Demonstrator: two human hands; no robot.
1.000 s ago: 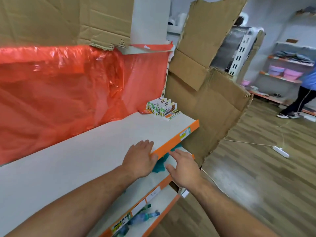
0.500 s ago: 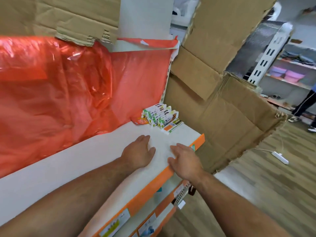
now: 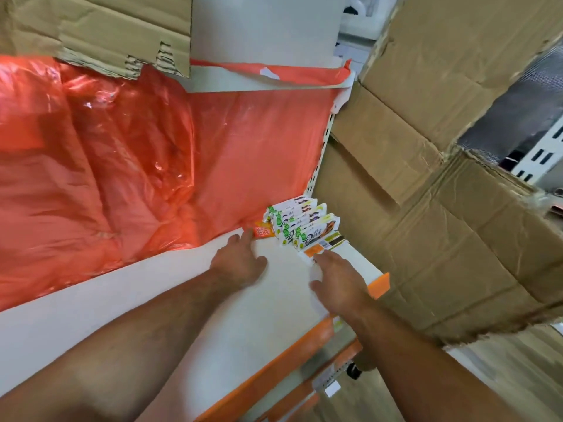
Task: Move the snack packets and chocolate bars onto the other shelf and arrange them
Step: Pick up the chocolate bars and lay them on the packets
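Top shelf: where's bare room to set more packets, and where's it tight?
Free: the long white stretch of shelf left of the left hand, between red plastic sheet and orange front edge; a small patch between the hands. Crowded: far right corner, chocolate bars and an orange packet against the sheet, right hand just before them.

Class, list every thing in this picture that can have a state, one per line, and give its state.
left hand: open, fingers straight, holding nothing
right hand: open, holding nothing
chocolate bars: standing on edge in a row, not gripped
flat packet: lying flat in front of the bars
orange packet: lying left of the bars, not gripped
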